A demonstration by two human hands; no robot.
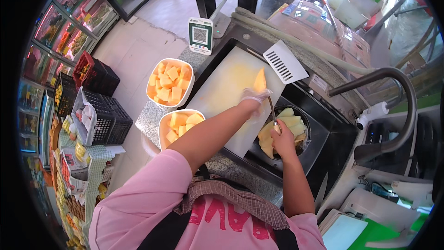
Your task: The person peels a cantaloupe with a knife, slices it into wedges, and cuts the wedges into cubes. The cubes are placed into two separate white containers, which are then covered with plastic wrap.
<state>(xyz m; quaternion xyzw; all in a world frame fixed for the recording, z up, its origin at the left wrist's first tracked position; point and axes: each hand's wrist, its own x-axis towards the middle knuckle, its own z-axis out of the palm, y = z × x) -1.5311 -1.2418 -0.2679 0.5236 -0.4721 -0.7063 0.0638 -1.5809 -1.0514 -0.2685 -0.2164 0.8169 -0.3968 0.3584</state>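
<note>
My left hand (255, 100) wears a clear plastic glove and grips an orange melon wedge (261, 80) over a white cutting board (216, 93). In my right hand (285, 140) is a knife (272, 109), held by its handle. Its blade reaches up beside my left hand and the wedge; whether they touch, I cannot tell. Below the blade, melon rinds (293, 125) fill a round dark container in the black sink (321, 139). Left of the board stands a white bowl (191, 90) of orange melon cubes (168, 82). A second white bowl (161, 132) of cubes is partly hidden by my left forearm.
A slotted white plate (286, 62) lies at the board's far right corner. The dark faucet (411, 111) arches over the sink's right side. Another blade (321, 191) rests near my right elbow. A payment-code stand (200, 36) is behind the bowls. Produce crates (107, 121) stand left.
</note>
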